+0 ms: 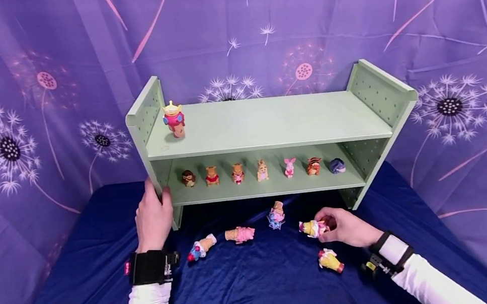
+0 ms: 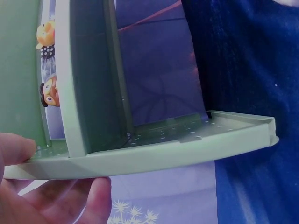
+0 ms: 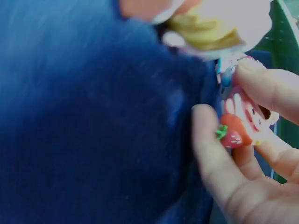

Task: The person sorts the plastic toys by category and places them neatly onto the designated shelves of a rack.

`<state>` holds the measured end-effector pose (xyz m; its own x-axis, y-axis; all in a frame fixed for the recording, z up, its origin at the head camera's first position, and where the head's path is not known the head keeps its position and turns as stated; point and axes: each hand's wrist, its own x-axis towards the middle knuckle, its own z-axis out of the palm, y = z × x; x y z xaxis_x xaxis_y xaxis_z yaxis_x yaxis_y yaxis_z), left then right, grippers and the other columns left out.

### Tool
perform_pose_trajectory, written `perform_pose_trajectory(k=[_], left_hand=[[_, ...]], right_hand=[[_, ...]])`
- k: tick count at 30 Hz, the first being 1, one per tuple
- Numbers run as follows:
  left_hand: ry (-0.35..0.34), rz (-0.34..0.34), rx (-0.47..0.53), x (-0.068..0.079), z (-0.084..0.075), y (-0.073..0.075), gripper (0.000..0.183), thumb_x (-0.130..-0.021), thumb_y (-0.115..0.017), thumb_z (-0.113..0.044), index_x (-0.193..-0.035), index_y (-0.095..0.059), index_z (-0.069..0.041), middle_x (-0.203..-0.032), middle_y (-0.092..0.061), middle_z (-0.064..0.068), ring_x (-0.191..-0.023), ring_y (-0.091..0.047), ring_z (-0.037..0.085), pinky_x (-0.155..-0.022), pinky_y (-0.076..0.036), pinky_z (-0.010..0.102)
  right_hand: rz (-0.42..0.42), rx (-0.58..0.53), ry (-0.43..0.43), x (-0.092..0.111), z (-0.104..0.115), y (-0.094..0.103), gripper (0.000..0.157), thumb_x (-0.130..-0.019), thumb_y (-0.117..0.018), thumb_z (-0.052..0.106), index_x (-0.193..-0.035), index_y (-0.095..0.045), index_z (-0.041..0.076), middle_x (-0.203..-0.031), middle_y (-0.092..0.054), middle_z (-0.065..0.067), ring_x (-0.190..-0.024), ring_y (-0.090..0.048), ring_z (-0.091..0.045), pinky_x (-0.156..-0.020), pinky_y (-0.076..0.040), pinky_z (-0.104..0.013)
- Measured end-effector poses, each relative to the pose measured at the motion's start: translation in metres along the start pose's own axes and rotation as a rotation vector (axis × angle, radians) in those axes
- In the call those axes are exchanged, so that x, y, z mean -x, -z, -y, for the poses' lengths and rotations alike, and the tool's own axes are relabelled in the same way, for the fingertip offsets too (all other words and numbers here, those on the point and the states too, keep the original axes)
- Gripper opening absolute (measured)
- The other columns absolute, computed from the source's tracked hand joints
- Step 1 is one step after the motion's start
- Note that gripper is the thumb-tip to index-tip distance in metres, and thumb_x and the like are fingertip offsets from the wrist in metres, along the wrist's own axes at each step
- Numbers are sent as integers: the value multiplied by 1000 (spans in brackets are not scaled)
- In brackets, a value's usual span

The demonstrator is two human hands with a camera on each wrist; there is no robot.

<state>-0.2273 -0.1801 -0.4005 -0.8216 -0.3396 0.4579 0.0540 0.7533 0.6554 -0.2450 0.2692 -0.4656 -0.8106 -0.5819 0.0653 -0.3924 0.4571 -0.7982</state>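
Right hand (image 1: 346,228) pinching the strawberry-topped ice-cream figurine (image 1: 309,228), left hand (image 1: 154,223) gripping the shelf unit (image 1: 267,121), we're likely needing a lift.

staged setup, room type unclear: green shelf (image 1: 267,122) stands on blue cloth (image 1: 251,293), purple dandelion-print curtain (image 1: 209,24) hung behind

The pale green shelf (image 1: 267,123) is showing a smooth, low-sheen finish, looking like painted metal! The ice-cream figurines (image 1: 241,234) are looking like moulded plastic, smooth and faintly glossy; the blue cloth (image 1: 260,292) is gleaming like velvet, the purple curtain (image 1: 209,19) is looking like thin fabric, the white sleeves (image 1: 429,276) showing matt cloth
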Motion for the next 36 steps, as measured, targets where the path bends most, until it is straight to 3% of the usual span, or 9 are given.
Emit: perform_pose_trajectory(k=[6, 10, 16, 22, 28, 36], left_hand=[[-1, -5, 4, 0, -2, 0, 43, -90, -40, -38, -124, -38, -13, -104, -56, 19, -81, -54, 45, -57, -34, 55], [-4, -9, 9, -1, -1, 0, 42, -90, -40, -38, -124, -39, -13, -104, -56, 19, -81, -54, 45, -57, -34, 55], [2, 4, 9, -1, -2, 0, 42, -90, -40, -38, -125, -38, -13, -105, -56, 20, -82, -54, 45, -57, -34, 55], [19, 9, 7, 0, -1, 1, 44, -90, -40, -40, -126, -37, -16, -106, -56, 19, -83, -54, 45, -58, -34, 55], [10, 4, -5, 1, 1, -1, 44, -91, -39, -38, -126, -36, -13, -106, -56, 20, -83, -53, 45, -58, -34, 55], [-4, -14, -2, 1, 0, -2, 44, -90, -40, -38, -125, -37, -11, -103, -56, 21, -81, -54, 46, -57, -34, 55]], right_hand=[[3, -262, -17, 2, 6, 3, 32, -76, -67, 5, -103, -53, -4, -89, -58, -19, -75, -59, -20, -63, -48, -30], [-36, -336, -49, 2, 11, 5, 34, -76, -67, 6, -105, -54, -4, -92, -58, -20, -76, -59, -19, -61, -48, -34], [-31, -280, 1, 3, 28, 7, 33, -76, -67, 8, -106, -55, 0, -93, -59, -16, -78, -60, -19, -63, -48, -32], [-20, -223, 80, -2, 64, 14, 31, -77, -66, 8, -106, -56, 3, -94, -59, -14, -80, -59, -21, -67, -48, -31], [-17, -106, 174, -9, 118, 24, 28, -80, -64, 11, -107, -57, 10, -99, -56, -8, -82, -58, -20, -68, -47, -29], [-57, 151, 432, -32, 219, 32, 25, -80, -62, 4, -105, -59, 7, -102, -56, -1, -98, -51, -15, -77, -44, -27]])
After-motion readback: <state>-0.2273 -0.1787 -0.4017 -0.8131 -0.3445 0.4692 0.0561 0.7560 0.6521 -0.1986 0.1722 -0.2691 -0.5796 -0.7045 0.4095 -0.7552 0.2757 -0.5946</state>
